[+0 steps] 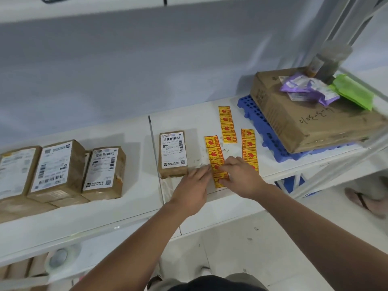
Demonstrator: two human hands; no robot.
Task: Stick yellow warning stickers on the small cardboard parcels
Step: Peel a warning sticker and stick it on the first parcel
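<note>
Left hand (190,191) flat, fingers pressing sticker strip (213,153) | right hand (241,177) pinching it

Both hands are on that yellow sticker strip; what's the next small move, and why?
Probably peel one sticker off: the left hand presses on the strip, the right hand picks at it, and the parcel beside it shows no yellow sticker yet.
</note>
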